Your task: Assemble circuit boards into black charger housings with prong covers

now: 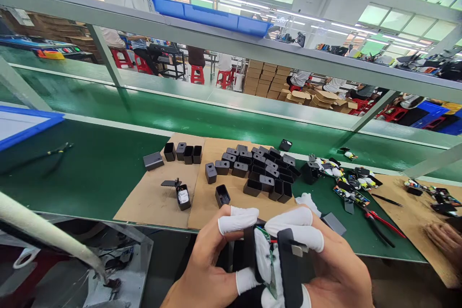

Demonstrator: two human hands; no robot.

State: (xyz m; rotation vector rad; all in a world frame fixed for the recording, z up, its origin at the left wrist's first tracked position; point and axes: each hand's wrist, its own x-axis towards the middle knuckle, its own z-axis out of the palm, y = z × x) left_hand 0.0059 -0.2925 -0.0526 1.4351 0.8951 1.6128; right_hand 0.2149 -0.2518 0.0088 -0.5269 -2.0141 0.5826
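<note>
Low in the middle of the head view, my left hand (212,262) pinches a black plastic case (250,243) between thumb and fingers. My right hand (337,262) grips a green circuit board (273,281) coated with white paste (262,256), along with a black plate (291,276) that carries a metal prong (297,250). Board and case are close together; how far one sits inside the other is hidden. White finger cots cover several fingertips on both hands. Beyond them, an open case (223,196) and a case with white filling (183,197) stand on cardboard (155,202).
Several black cases (267,184) cluster on the cardboard. To the right lie circuit assemblies (348,180), red-handled pliers (384,226) and a black pen-like tool (387,199). Another person's hand (442,240) rests at the right edge. A pale tube (54,236) crosses the lower left.
</note>
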